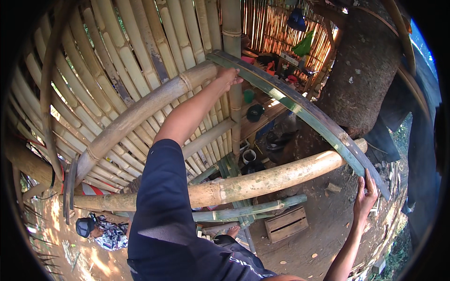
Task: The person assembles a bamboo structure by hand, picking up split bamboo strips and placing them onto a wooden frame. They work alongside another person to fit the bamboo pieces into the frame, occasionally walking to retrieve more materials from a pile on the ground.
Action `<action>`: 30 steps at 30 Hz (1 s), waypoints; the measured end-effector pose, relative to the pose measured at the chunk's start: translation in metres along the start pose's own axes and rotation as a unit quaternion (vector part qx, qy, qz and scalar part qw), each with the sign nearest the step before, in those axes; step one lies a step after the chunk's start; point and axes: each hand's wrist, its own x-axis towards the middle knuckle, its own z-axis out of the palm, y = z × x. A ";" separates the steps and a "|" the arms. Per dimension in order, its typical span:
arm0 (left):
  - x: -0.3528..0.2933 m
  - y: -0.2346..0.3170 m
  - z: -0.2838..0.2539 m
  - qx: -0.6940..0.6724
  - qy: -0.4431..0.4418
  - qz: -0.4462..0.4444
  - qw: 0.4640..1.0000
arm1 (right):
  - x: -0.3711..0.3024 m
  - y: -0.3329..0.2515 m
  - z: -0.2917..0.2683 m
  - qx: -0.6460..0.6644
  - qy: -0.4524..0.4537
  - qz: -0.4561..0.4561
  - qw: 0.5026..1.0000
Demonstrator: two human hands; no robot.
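Observation:
A long split bamboo slat, green on one face and dark along its upper edge, slants from the upper middle down to the right. My left hand is closed at the slat's far left end, where it meets a thick bamboo pole. Near the slat's other end, my right hand grips the lower edge, its fingers reaching up over the green face. Beneath the slat's right part lies a second thick round bamboo pole. Both palms are turned partly out of sight.
A wall of bamboo strips rises at the left beside an upright post. A tree trunk stands at the right. Far below are a wooden crate, green bamboo crosspieces and a person in a dark cap.

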 end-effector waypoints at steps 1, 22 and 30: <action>-0.001 0.002 0.005 0.005 -0.002 -0.004 1.000 | -0.001 0.001 0.000 -0.001 0.011 -0.002 1.000; -0.047 0.032 -0.014 0.375 0.102 0.023 0.921 | -0.004 -0.003 0.004 0.030 0.016 -0.013 0.999; -0.307 0.083 -0.085 0.566 -0.016 0.235 0.790 | -0.015 -0.003 -0.010 -0.132 0.100 -0.138 0.976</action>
